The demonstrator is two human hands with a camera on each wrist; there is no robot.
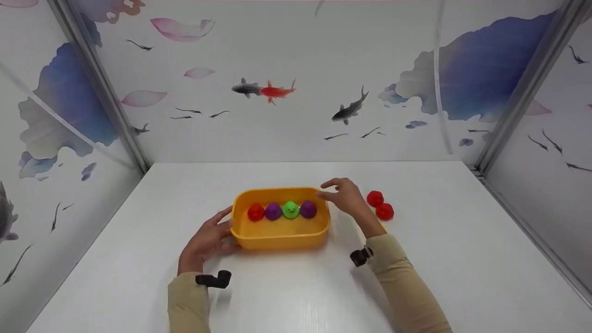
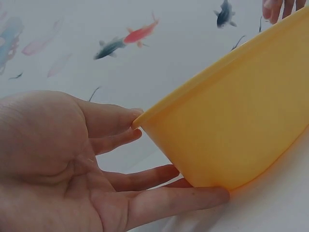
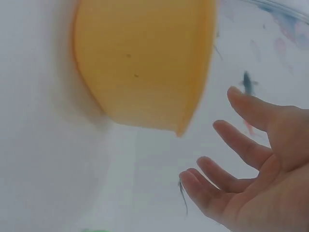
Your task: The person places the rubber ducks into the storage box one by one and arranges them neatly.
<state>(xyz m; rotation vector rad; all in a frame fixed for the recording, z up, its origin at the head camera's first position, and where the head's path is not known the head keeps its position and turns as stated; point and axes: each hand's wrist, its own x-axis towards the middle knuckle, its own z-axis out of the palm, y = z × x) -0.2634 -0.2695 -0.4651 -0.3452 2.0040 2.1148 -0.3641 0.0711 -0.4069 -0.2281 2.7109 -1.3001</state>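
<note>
At the near edge, the left tan sleeve (image 1: 188, 300) and right tan sleeve (image 1: 409, 282) each carry a black wrist camera, the left camera (image 1: 217, 279) and the right camera (image 1: 360, 256), above the white tabletop (image 1: 277, 291). The left hand (image 1: 208, 239) is placed at the left end of the yellow-orange plastic tub (image 1: 282, 243). Its digits are extended and spread, contacting the outer wall from rim to base; they are not clamped around it. The tub rests upright on the tabletop, between the two hands. A single row inside it contains, from left to right: a rounded red toy (image 1: 255, 212), a purple toy (image 1: 273, 211), a green duck-faced toy (image 1: 291, 210) and a second purple toy (image 1: 308, 209). The right hand (image 1: 344, 199) is positioned at the tub's far right corner, fingers and thumb apart, gripping nothing; the right wrist view shows a gap between hand and tub. To the right of this hand lie two red toys (image 1: 385, 211), side by side. Beyond the tabletop stands the white rear panel (image 1: 286, 41), printed with a red fish (image 1: 277, 91).
</note>
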